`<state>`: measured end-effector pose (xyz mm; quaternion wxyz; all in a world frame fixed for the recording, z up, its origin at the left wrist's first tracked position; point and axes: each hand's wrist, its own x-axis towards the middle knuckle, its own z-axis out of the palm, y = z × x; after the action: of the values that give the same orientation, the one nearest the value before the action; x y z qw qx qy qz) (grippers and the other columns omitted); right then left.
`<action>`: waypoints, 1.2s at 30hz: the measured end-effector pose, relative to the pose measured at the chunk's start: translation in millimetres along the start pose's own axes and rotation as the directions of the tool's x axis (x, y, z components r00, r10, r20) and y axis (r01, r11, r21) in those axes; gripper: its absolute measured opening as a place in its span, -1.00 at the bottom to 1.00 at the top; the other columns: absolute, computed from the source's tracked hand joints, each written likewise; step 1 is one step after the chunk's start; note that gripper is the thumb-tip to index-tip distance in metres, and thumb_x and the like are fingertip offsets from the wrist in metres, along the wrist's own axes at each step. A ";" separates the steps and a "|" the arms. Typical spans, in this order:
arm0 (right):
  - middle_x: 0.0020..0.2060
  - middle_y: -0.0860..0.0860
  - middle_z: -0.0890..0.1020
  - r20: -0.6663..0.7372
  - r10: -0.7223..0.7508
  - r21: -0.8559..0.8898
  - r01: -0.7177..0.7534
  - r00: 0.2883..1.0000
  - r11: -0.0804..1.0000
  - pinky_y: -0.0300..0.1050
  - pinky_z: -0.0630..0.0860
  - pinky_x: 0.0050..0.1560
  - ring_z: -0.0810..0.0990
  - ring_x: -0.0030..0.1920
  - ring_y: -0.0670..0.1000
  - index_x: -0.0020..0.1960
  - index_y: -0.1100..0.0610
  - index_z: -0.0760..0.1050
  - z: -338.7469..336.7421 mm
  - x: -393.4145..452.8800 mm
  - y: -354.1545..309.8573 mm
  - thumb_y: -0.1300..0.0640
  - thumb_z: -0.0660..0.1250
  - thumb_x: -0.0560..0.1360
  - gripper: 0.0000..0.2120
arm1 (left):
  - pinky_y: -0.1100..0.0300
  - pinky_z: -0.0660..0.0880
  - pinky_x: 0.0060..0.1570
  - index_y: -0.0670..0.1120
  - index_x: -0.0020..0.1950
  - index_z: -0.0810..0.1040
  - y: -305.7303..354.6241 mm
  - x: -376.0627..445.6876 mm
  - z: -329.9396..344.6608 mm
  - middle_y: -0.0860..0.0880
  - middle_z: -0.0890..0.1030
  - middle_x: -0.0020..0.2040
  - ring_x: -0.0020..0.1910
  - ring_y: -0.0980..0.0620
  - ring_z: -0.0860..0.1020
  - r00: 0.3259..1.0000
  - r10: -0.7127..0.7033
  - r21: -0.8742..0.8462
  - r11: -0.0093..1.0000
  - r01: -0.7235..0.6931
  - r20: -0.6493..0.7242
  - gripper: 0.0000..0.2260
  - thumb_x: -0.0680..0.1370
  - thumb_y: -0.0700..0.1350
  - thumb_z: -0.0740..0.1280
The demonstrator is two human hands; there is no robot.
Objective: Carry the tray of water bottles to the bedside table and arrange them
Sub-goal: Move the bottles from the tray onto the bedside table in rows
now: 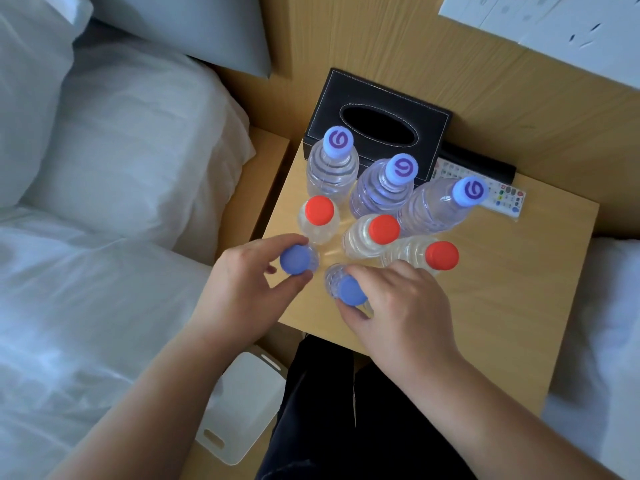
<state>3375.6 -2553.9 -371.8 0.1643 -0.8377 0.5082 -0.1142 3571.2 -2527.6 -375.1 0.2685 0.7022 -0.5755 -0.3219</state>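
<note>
Several water bottles stand upright on the wooden bedside table (519, 306). At the back is a row of three with pale blue logo caps (338, 141); in front of them stand three with red caps (320, 211). My left hand (249, 289) grips the neck of a plain blue-capped bottle (295, 259) at the table's front left. My right hand (398, 306) holds a second blue-capped bottle (351, 289) just beside it. The white tray (242, 410) lies below the table's edge, by the bed.
A black tissue box (381, 126) stands at the back of the table, with a remote control (498, 197) to its right. White bedding (104, 202) lies on the left, and another white bed (606, 341) on the right. Dark trousers (346, 427) show below the table.
</note>
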 end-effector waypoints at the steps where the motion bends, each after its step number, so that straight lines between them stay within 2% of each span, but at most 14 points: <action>1: -0.41 -0.05 0.58 -0.003 0.000 0.012 0.000 1.000 1.000 -0.02 0.38 -0.35 0.47 -0.34 0.13 -0.13 0.11 0.61 0.2 -1.3 1.0 0.15 0.59 0.21 -0.73 | 0.58 0.37 -0.18 0.05 0.14 0.66 1.3 1.0 -0.5 0.47 0.51 -0.11 -0.16 0.44 0.51 1.000 0.001 0.018 1.000 -0.001 0.009 -0.67 0.40 -0.12 0.55; 4: -0.38 -0.06 0.60 -0.020 -0.009 0.029 0.010 1.000 1.000 0.00 0.37 -0.32 0.49 -0.35 0.13 -0.10 0.10 0.61 0.2 -4.8 3.6 0.13 0.60 0.24 -0.72 | 0.61 0.36 -0.20 0.05 0.14 0.66 4.1 0.2 -2.0 0.47 0.49 -0.12 -0.15 0.45 0.51 0.999 -0.004 0.049 0.999 0.002 0.043 -0.68 0.40 -0.08 0.55; 10: -0.39 -0.06 0.59 -0.047 -0.023 0.092 0.027 0.999 0.995 0.01 0.38 -0.32 0.52 -0.38 0.10 -0.11 0.12 0.60 4.3 -4.5 0.2 0.19 0.57 0.29 -0.78 | 0.61 0.35 -0.20 0.02 0.15 0.66 10.1 -8.1 -0.5 0.42 0.53 -0.08 -0.14 0.44 0.52 0.998 -0.018 0.026 1.000 0.017 0.056 -0.68 0.41 -0.14 0.55; 15: -0.36 -0.02 0.62 -0.042 0.002 0.097 0.002 0.999 0.995 0.01 0.45 -0.30 0.55 -0.34 0.14 -0.06 0.15 0.61 0.3 -0.7 -2.6 0.17 0.62 0.20 -0.65 | 0.59 0.37 -0.17 0.00 0.16 0.66 9.6 -9.6 -1.0 0.37 0.57 -0.07 -0.12 0.38 0.55 0.999 -0.039 0.008 0.999 0.039 0.033 -0.67 0.41 -0.17 0.54; 18: -0.25 -0.01 0.65 -0.022 0.013 0.093 -0.011 1.000 0.996 0.00 0.48 -0.25 0.57 -0.27 0.15 0.01 0.17 0.60 -5.2 -3.1 -1.8 0.09 0.66 0.13 -0.49 | 0.57 0.40 -0.15 0.00 0.18 0.65 9.2 -8.7 -2.0 0.33 0.59 -0.06 -0.09 0.29 0.57 0.999 -0.039 -0.013 0.999 0.040 0.011 -0.64 0.40 -0.19 0.54; 22: -0.04 -0.04 0.63 -0.028 0.050 0.085 -0.048 0.998 0.995 0.00 0.50 -0.13 0.53 -0.09 0.11 0.06 0.11 0.57 -12.6 -22.6 14.4 0.00 0.63 0.18 -0.49 | 0.53 0.43 -0.16 0.01 0.19 0.64 12.4 -7.3 -5.9 0.27 0.62 -0.05 -0.09 0.19 0.59 0.998 -0.041 0.005 0.999 0.041 0.052 -0.61 0.37 -0.16 0.55; 23: -0.02 -0.03 0.61 -0.031 0.083 0.074 -0.081 0.996 0.994 -0.02 0.50 -0.13 0.51 -0.07 0.10 0.09 0.11 0.56 -14.3 -28.8 19.6 -0.02 0.61 0.20 -0.47 | 0.48 0.44 -0.13 0.01 0.21 0.62 13.2 -7.5 -7.8 0.21 0.64 -0.02 -0.09 0.16 0.60 0.998 -0.024 0.042 0.999 0.021 0.062 -0.58 0.37 -0.14 0.56; 25: -0.04 -0.03 0.60 -0.020 0.165 0.047 -0.164 0.986 0.985 -0.06 0.49 -0.17 0.51 -0.10 0.10 0.10 0.10 0.56 -16.6 -40.1 28.3 -0.05 0.60 0.20 -0.46 | 0.24 0.50 -0.05 -0.01 0.23 0.61 16.5 -8.6 -11.2 0.09 0.65 0.09 0.02 0.05 0.60 0.996 0.061 0.170 0.983 -0.072 0.070 -0.54 0.36 -0.08 0.58; 28: -0.11 -0.05 0.61 0.022 0.231 0.041 -0.231 0.973 0.972 -0.10 0.51 -0.32 0.59 -0.18 0.11 0.05 0.07 0.58 -16.7 -47.7 34.8 0.05 0.61 0.22 -0.56 | 0.03 0.49 0.02 -0.05 0.20 0.63 27.1 -9.0 -12.5 0.01 0.66 0.14 0.13 -0.06 0.60 0.966 0.235 0.330 0.908 -0.258 0.109 -0.56 0.35 0.03 0.54; 32: -0.14 -0.07 0.63 0.013 0.258 0.093 -0.258 0.966 0.962 -0.20 0.44 -0.38 0.61 -0.25 0.05 -0.01 0.06 0.59 -15.3 -43.4 35.2 0.13 0.61 0.24 -0.64 | -0.05 0.44 0.06 -0.07 0.12 0.68 44.5 -7.6 3.3 0.01 0.70 0.04 0.06 -0.10 0.65 0.906 0.352 0.410 0.809 -0.421 0.237 -0.57 0.30 0.02 0.58; 34: -0.15 -0.09 0.62 0.005 0.268 0.091 -0.267 0.963 0.959 -0.25 0.36 -0.37 0.59 -0.26 0.01 -0.03 0.06 0.59 -14.5 -40.3 34.4 0.13 0.61 0.24 -0.66 | -0.07 0.43 0.08 -0.07 0.07 0.69 49.4 -5.2 12.7 0.01 0.72 -0.03 -0.02 -0.10 0.67 0.899 0.356 0.427 0.792 -0.436 0.256 -0.59 0.27 -0.03 0.61; 36: -0.15 -0.09 0.61 0.007 0.279 0.093 -0.279 0.960 0.956 -0.24 0.34 -0.37 0.59 -0.26 0.01 -0.03 0.05 0.59 -13.8 -38.6 33.0 0.13 0.61 0.24 -0.66 | 0.00 0.36 0.04 -0.07 -0.01 0.71 50.6 -2.4 18.0 0.02 0.73 -0.12 -0.11 -0.08 0.68 0.906 0.359 0.419 0.804 -0.421 0.223 -0.70 0.29 -0.09 0.59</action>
<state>3326.1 -2536.0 -372.9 0.2161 -0.7487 0.6159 -0.1162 3525.0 -2535.1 -348.6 0.1171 0.5887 -0.7835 -0.1609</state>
